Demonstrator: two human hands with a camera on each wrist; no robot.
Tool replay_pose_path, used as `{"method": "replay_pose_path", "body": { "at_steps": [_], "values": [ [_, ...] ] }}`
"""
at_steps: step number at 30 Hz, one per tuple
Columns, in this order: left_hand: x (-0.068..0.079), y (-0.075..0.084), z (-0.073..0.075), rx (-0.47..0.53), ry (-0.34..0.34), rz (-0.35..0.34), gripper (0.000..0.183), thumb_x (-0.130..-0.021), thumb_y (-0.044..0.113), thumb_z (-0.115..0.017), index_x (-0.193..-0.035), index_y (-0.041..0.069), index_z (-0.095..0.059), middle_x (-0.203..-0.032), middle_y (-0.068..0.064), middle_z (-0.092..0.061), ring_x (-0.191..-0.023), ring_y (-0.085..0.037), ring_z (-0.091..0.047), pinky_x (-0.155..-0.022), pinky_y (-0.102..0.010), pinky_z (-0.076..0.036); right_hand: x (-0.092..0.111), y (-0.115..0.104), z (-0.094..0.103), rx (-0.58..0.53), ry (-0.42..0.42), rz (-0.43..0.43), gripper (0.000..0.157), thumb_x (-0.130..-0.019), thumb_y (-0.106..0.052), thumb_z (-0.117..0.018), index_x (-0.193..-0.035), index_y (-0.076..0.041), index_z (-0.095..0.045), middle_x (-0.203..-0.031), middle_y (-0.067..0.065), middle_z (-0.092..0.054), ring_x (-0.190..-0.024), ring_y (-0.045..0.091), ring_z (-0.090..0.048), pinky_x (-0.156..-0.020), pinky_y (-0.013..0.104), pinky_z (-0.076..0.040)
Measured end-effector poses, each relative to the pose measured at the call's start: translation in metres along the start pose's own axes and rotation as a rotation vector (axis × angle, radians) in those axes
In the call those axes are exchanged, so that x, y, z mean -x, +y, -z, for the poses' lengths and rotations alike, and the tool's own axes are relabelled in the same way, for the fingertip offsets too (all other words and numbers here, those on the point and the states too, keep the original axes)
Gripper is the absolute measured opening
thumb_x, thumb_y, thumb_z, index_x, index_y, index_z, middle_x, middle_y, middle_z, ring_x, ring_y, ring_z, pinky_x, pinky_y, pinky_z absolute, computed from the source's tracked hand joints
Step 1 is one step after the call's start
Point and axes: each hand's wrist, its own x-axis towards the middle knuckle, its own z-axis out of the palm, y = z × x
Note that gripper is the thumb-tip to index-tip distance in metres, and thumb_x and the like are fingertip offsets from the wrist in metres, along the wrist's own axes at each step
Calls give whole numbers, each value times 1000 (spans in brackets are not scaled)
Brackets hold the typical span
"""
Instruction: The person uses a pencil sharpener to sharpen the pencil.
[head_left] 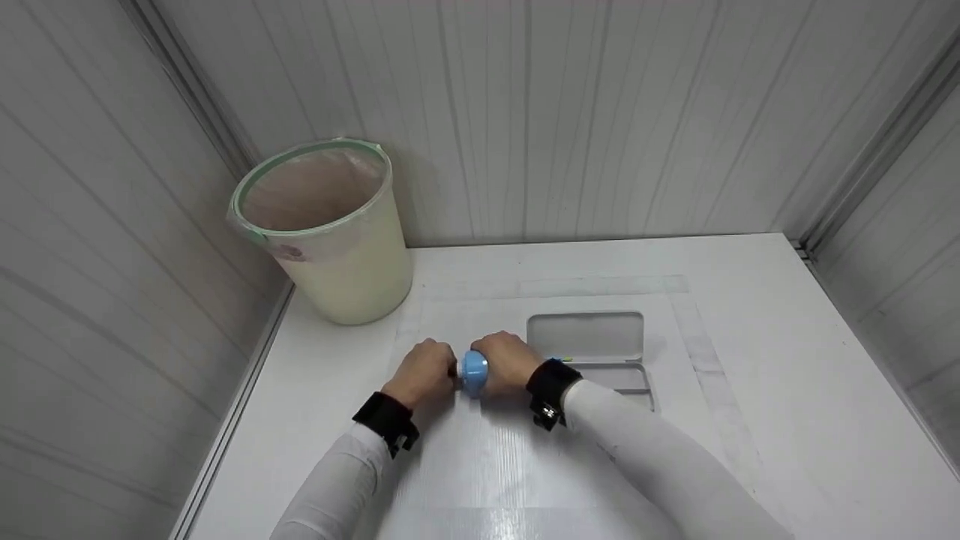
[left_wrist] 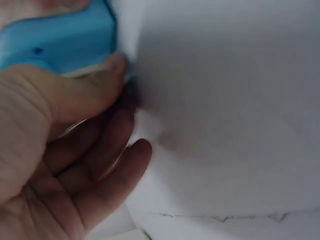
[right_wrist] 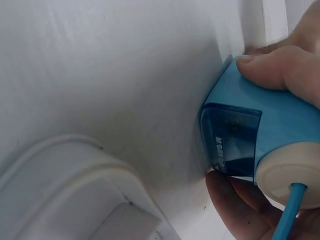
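Note:
A light-blue pencil sharpener [head_left: 474,373] with a dark see-through window sits between my two hands. My right hand [head_left: 508,365] grips its body, the thumb [right_wrist: 272,67] on one side and the fingers under the other. On the left, my left hand [head_left: 426,375] has its thumb and fingers curled at the sharpener's pale end; what they pinch there is mostly hidden. In the right wrist view, a blue pencil [right_wrist: 290,212] sticks out of the round cream front [right_wrist: 274,167]. Blue sharpener body [left_wrist: 65,37] shows above the left thumb in the left wrist view.
A grey-white case [head_left: 585,335] lies with its lid open behind and right of my right hand. At the back left stands a cream bin [head_left: 360,262] with a green rim and plastic liner. Panel walls [head_left: 562,127] bound the white table [head_left: 750,300].

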Motion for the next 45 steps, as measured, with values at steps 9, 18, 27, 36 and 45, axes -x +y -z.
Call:
{"method": "replay_pose_path", "body": {
  "at_steps": [9,18,27,36,45],
  "values": [
    [-12,-8,11,3,85,-9,18,-87,-5,-78,-85,8,-90,-81,-2,-82,-74,-16,-56,-75,-41,-57,-2,-2,0,12,-26,-18,33,-74,-23,-97,-95,-11,-75,-87,1,-78,-78,13,-61,-74,31,-53],
    [-10,2,35,-51,147,-72,22,-88,-8,-74,-73,7,-82,-68,4,-67,-66,-14,-50,-65,-38,-54,-3,-3,-3,-3,-21,-72,39,-72,-29,-99,-100,-10,-78,-90,2,-79,-80,15,-63,-77,34,-54],
    [7,15,48,-78,192,-112,18,-96,-3,-77,-84,5,-88,-81,-5,-85,-75,-25,-80,-71,-46,-66,-2,-8,-3,-10,-27,-88,38,-73,-30,-98,-101,-11,-81,-94,4,-83,-83,16,-68,-79,36,-60],
    [29,33,57,-106,174,-133,20,-94,-2,-80,-75,5,-84,-65,4,-70,-64,-8,-52,-61,-34,-53,-4,-8,-3,17,-20,-73,33,-72,-29,-97,-96,-12,-81,-89,1,-82,-76,12,-61,-74,32,-55],
    [48,41,43,-31,50,-160,38,-87,-8,-75,-59,12,-61,-62,12,-32,-60,-8,-29,-55,-22,-21,-3,-5,-2,15,-11,-98,31,-71,-29,-97,-91,-14,-78,-83,-2,-78,-74,12,-59,-70,31,-52]
  ]
}}
